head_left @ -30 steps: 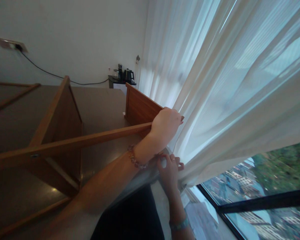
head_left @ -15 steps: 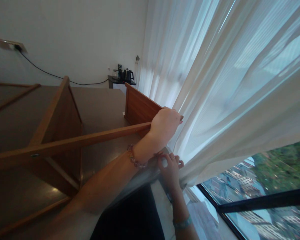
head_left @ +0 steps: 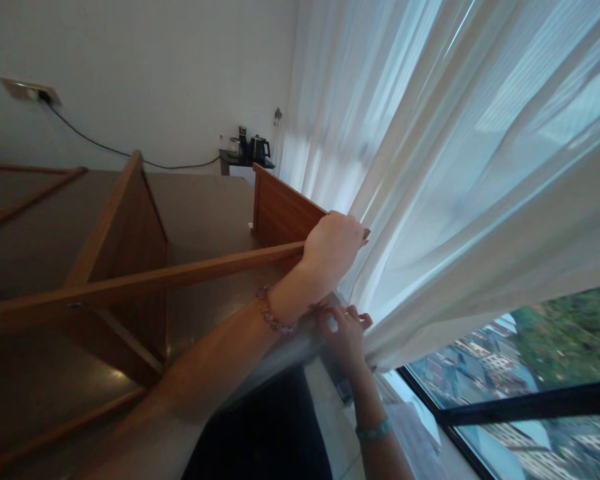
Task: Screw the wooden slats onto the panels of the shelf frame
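My left hand, a beaded bracelet on its wrist, is wrapped over the corner where a long wooden rail meets an upright reddish-brown panel. Below it, my right hand has thumb and fingers drawn together beside the lower part of that corner. Whatever these fingers pinch is too small and blurred to make out. Rail and panel belong to a wooden furniture frame lying on a table. A second panel stands across the frame further left. My left hand and forearm hide part of the corner joint.
The brown tabletop carries the frame. White curtains hang close on the right, beside a window. At the back, a black kettle stands on a small stand. A black cord runs along the wall.
The view has shifted slightly, with the frame appearing a little further right. My left hand keeps its grip on the corner; my right hand stays below with its fingers slightly shifted.
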`<state>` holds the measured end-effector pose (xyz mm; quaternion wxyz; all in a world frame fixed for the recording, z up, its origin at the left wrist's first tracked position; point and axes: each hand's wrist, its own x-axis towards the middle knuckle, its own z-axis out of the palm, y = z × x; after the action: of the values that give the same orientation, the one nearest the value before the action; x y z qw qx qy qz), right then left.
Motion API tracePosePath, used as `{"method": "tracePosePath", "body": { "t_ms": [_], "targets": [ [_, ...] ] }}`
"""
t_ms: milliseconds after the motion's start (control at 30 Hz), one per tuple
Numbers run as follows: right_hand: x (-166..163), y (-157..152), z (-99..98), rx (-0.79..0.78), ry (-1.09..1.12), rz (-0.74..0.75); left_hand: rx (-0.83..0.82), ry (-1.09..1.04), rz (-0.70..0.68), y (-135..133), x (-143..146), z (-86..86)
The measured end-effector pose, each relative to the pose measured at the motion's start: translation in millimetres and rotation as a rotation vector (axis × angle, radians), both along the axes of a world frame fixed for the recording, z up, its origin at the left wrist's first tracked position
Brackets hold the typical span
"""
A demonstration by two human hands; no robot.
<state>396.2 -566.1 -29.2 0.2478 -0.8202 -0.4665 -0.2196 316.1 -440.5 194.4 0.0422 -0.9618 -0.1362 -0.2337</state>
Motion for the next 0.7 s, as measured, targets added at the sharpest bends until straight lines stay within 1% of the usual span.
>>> {"method": "tracePosePath", "body": {
  "t_ms": [200, 333, 400, 467, 567, 633, 700],
  "targets": [
    [2, 1, -3.2, 0.053, 0.008, -0.008, 0.015, 0.009, 0.005, 0, -2, 2.2],
    [4, -12, -4.4, 0.082, -0.002, 0.005, 0.014, 0.014, -0.005, 0, -2, 2.4],
    [-3, -18, 1.2, 0.108, -0.009, 0.018, 0.007, 0.012, -0.013, 0, -2, 1.9],
    [-16, -18, 11.8, 0.144, -0.025, 0.036, 0.007, 0.006, -0.020, 0, -1, 1.4],
    [-44, 1, 31.1, 0.154, -0.054, 0.121, 0.009, 0.000, -0.021, 0, 0, 0.7],
    [-60, 27, 40.4, 0.077, -0.037, 0.244, 0.005, -0.003, -0.021, 0, 1, 0.2],
    [-71, 58, 44.8, 0.003, 0.043, 0.342, 0.003, -0.012, -0.029, 1, 1, -0.1]
  ]
}}
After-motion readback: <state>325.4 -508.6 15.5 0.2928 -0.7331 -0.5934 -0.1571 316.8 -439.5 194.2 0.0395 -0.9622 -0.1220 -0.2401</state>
